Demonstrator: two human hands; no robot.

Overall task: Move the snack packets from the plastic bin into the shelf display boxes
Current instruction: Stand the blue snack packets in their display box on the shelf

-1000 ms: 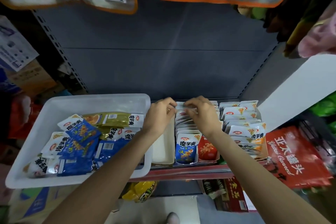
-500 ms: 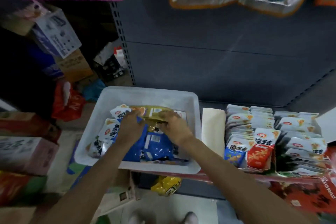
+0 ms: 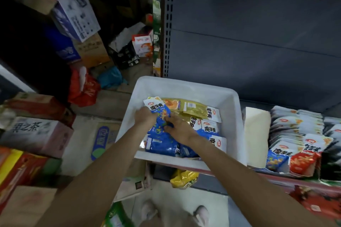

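A white plastic bin (image 3: pixel 186 86) sits on the shelf edge with blue and gold snack packets inside. My left hand (image 3: pixel 144 117) grips a bunch of blue packets (image 3: pixel 158 114) at the bin's left side. My right hand (image 3: pixel 178 128) pinches the same bunch from the right, over a blue pile (image 3: pixel 162 143). Gold packets (image 3: pixel 191 108) lie toward the bin's back. To the right stand the shelf display boxes (image 3: pixel 295 134), packed with white, blue and red packets, and an empty cream box (image 3: pixel 256 134) beside the bin.
Cardboard cartons (image 3: pixel 36 134) and a red bag (image 3: pixel 83 88) crowd the floor at left. A yellow packet (image 3: pixel 183 178) lies under the shelf. The grey shelf back panel (image 3: pixel 258 33) rises behind the bin. My shoes (image 3: pixel 201 214) show at the bottom.
Both hands left the display box and went into the bin. They have gathered blue packets and now hold them together at the bin's left. The view swung left.
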